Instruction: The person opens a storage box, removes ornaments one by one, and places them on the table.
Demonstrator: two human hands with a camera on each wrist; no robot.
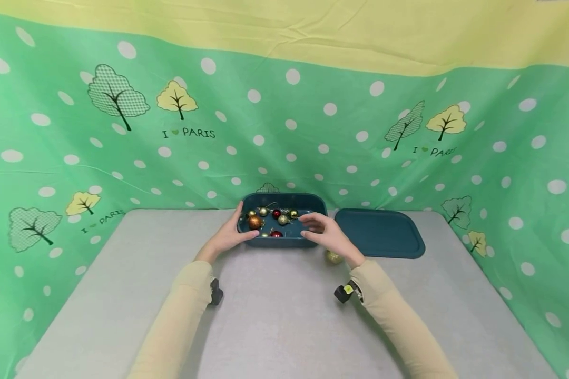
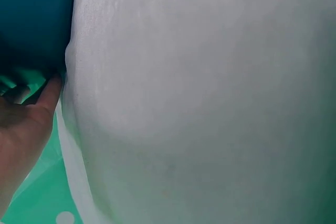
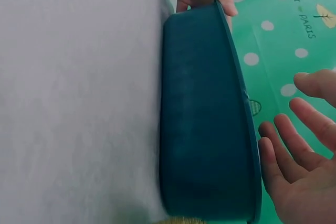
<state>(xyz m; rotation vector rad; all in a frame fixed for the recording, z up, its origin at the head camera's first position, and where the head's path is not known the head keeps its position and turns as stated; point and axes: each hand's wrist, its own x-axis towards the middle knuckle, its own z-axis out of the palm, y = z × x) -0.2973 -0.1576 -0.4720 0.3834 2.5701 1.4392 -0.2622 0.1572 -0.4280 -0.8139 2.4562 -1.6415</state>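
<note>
Several small baubles point(image 1: 255, 221) inside blue box point(image 1: 284, 243), left hand point(image 1: 228, 235) gripping its nine-o'clock end, right hand point(image 1: 329, 233) relaxed, empty, at its three-o'clock end, lid point(image 1: 381, 235) beyond on grey table point(image 1: 275, 316), gold ball point(image 1: 333, 257) outside at four.

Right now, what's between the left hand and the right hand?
Inside the blue container, an orange ball plus red balls and gold balls lie between the left hand and right hand; head view shows it.
</note>
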